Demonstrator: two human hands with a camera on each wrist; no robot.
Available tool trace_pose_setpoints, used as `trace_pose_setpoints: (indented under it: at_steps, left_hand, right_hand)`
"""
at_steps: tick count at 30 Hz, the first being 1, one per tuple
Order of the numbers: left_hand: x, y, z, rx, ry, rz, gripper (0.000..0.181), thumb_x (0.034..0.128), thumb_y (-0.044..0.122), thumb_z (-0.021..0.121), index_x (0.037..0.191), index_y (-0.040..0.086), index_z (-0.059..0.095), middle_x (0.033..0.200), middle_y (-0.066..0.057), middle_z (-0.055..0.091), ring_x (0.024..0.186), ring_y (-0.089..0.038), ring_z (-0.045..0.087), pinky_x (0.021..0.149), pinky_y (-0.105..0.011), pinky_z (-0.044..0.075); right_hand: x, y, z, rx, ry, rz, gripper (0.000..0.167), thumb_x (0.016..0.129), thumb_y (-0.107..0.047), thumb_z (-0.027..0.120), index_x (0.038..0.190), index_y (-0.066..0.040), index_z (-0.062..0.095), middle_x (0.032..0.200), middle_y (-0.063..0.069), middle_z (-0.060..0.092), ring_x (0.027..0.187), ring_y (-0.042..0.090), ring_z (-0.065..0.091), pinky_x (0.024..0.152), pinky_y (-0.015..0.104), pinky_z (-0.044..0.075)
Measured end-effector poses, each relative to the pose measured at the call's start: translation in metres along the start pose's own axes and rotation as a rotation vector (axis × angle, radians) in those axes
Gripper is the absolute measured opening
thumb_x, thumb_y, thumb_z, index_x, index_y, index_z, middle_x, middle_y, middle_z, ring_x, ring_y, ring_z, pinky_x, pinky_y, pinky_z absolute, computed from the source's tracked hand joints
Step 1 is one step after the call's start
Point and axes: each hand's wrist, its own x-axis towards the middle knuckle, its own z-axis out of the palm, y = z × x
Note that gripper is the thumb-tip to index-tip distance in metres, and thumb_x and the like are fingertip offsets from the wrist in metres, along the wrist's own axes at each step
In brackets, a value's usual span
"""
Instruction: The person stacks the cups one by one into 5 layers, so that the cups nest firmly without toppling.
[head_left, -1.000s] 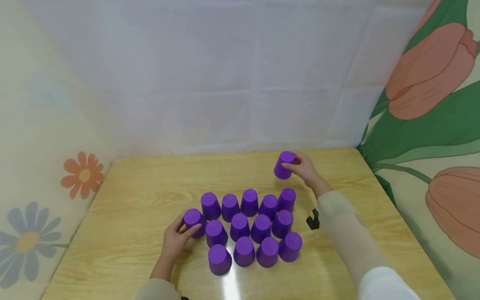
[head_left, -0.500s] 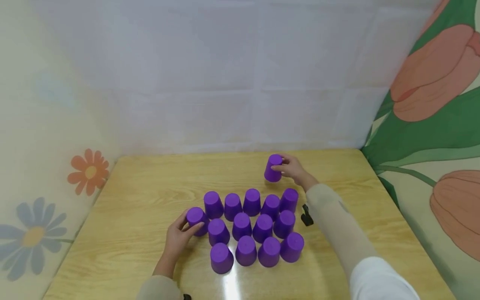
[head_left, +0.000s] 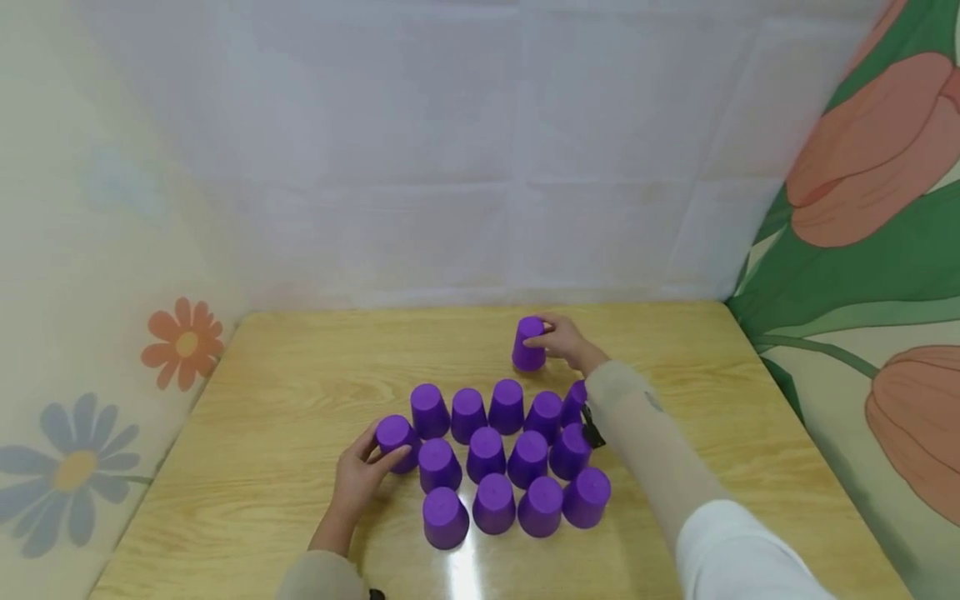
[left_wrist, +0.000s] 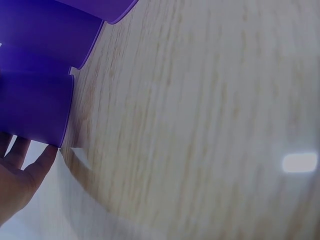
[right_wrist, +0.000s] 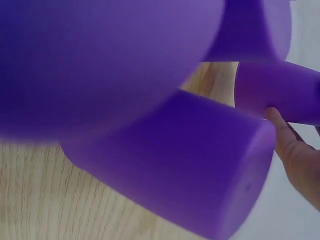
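Note:
Purple cups stand upside down in three rough rows on the wooden table (head_left: 300,358). My left hand (head_left: 357,481) holds the cup at the left end of the middle row (head_left: 393,433), thumb on its near side; the left wrist view shows the fingers against that cup (left_wrist: 32,107). Behind the back row, my right hand (head_left: 564,340) grips a separate upside-down cup (head_left: 528,350) from its right side. In the right wrist view, the hand (right_wrist: 302,162) pinches this cup (right_wrist: 275,92) beyond nearer cups (right_wrist: 185,160). Whether it touches the table I cannot tell.
A white cloth (head_left: 390,167) hangs behind the table's back edge. Painted walls with flowers stand at left and right. A black piece (head_left: 592,427) at the right wrist overlaps the right-end cups of the back and middle rows.
My right hand has carried its cup leftward and slightly nearer, behind the back row. The left hand keeps its hold on its cup, and the other cups keep their arrangement.

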Motion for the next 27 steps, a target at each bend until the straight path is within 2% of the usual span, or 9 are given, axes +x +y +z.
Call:
trace_pose_setpoints:
  at_steps: [3,6,8,11,13,18,22,23,27]
  left_hand:
    - [0.000,0.000,0.000,-0.009,-0.005,-0.008,0.058,0.0704,0.013,0.072,0.122,0.003,0.047,0.120,-0.013,0.049,0.112,-0.021,0.041,0.087,-0.028,0.040]
    - [-0.001,0.000,-0.001,-0.011,-0.017,-0.016,0.060,0.0706,0.016,0.072,0.123,0.003,0.046,0.121,-0.013,0.048,0.113,-0.021,0.040,0.088,-0.028,0.039]
    - [-0.001,-0.001,-0.002,-0.008,-0.021,-0.015,0.061,0.0709,0.016,0.071,0.124,0.002,0.045,0.121,-0.013,0.047,0.113,-0.022,0.040,0.089,-0.029,0.039]
    - [-0.002,-0.001,-0.003,-0.013,-0.024,-0.011,0.061,0.0707,0.016,0.072,0.124,0.002,0.045,0.121,-0.014,0.047,0.113,-0.022,0.040,0.089,-0.030,0.039]
    - [-0.001,0.000,-0.002,-0.020,-0.019,-0.004,0.061,0.0706,0.014,0.072,0.123,0.001,0.045,0.121,-0.014,0.047,0.113,-0.023,0.040,0.088,-0.031,0.039]
    - [-0.002,0.001,-0.002,-0.024,-0.004,0.006,0.060,0.0703,0.011,0.071,0.123,-0.001,0.045,0.121,-0.016,0.047,0.113,-0.025,0.040,0.088,-0.033,0.039]
    - [-0.001,0.000,-0.003,-0.026,0.003,-0.003,0.059,0.0700,0.012,0.072,0.122,0.000,0.047,0.120,-0.016,0.048,0.113,-0.025,0.040,0.088,-0.032,0.040]
    - [-0.001,0.000,-0.003,-0.028,0.004,-0.005,0.058,0.0700,0.012,0.072,0.122,0.000,0.047,0.120,-0.016,0.048,0.113,-0.024,0.041,0.088,-0.031,0.040]
    - [-0.001,0.000,-0.003,-0.047,0.004,-0.004,0.057,0.0697,0.010,0.072,0.120,0.001,0.048,0.118,-0.016,0.049,0.111,-0.022,0.042,0.087,-0.029,0.041]
  right_hand:
    - [0.023,0.025,-0.002,0.014,-0.001,0.014,0.062,0.061,-0.017,0.079,0.117,-0.018,0.054,0.102,0.011,0.055,0.089,0.023,0.055,0.068,0.038,0.050]
    - [0.073,0.076,-0.011,0.041,-0.002,0.036,0.068,0.050,-0.024,0.084,0.111,-0.025,0.056,0.101,0.007,0.056,0.088,0.022,0.055,0.065,0.037,0.051]
    - [0.079,0.083,-0.010,0.036,-0.013,0.045,0.069,0.048,-0.024,0.084,0.111,-0.025,0.057,0.101,0.006,0.056,0.087,0.022,0.055,0.064,0.037,0.051]
    - [0.069,0.073,-0.006,0.004,-0.015,0.072,0.070,0.049,-0.022,0.084,0.113,-0.023,0.056,0.101,0.006,0.056,0.087,0.022,0.055,0.065,0.037,0.051]
    - [0.035,0.039,0.003,-0.036,-0.010,0.072,0.069,0.052,-0.020,0.083,0.115,-0.019,0.054,0.101,0.006,0.056,0.087,0.022,0.055,0.067,0.036,0.050]
    - [-0.008,-0.006,0.016,-0.137,-0.003,0.048,0.063,0.063,-0.010,0.076,0.120,-0.010,0.050,0.105,0.012,0.055,0.087,0.025,0.055,0.069,0.035,0.050]
    - [-0.016,-0.014,0.019,-0.176,-0.010,0.015,0.061,0.065,-0.006,0.074,0.120,-0.007,0.049,0.105,0.013,0.055,0.084,0.025,0.055,0.067,0.034,0.050]
    - [-0.004,-0.003,0.016,-0.173,-0.011,0.005,0.061,0.064,-0.008,0.075,0.119,-0.007,0.049,0.103,0.013,0.055,0.081,0.025,0.056,0.064,0.033,0.050]
    - [0.003,0.007,0.015,-0.149,-0.012,0.009,0.061,0.063,-0.010,0.076,0.118,-0.007,0.050,0.108,0.014,0.053,0.082,0.025,0.056,0.063,0.033,0.051]
